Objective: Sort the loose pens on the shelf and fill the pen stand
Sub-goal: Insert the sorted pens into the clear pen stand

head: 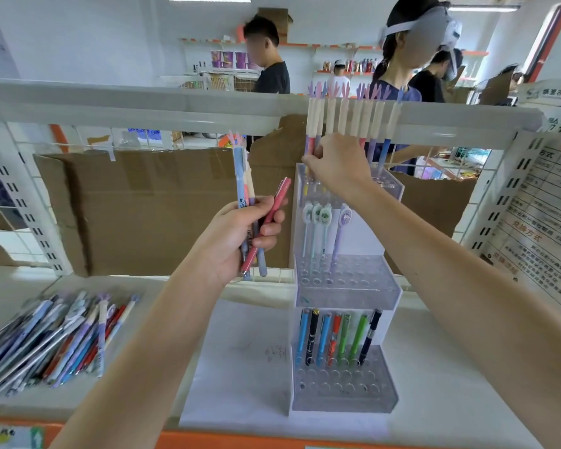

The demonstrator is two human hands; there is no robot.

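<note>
White shelf [434, 367], loose pens [46, 338] heaped left; left hand [240, 241] gripping several pens, right hand [334, 163] fingers pinching one in pen stand [344, 286] top tier

The right hand [336, 163] covers the lower barrels of several antler pens [344, 118] in the stand's [347, 286] top tier, so which pen its fingers [316, 153] pinch cannot be told. The left hand [240, 241] hides the middle of its pen bundle [245, 186]. The loose pile [55, 338] runs off the left edge, and the poster's [538, 222] print is blurred and cut off at right.
</note>
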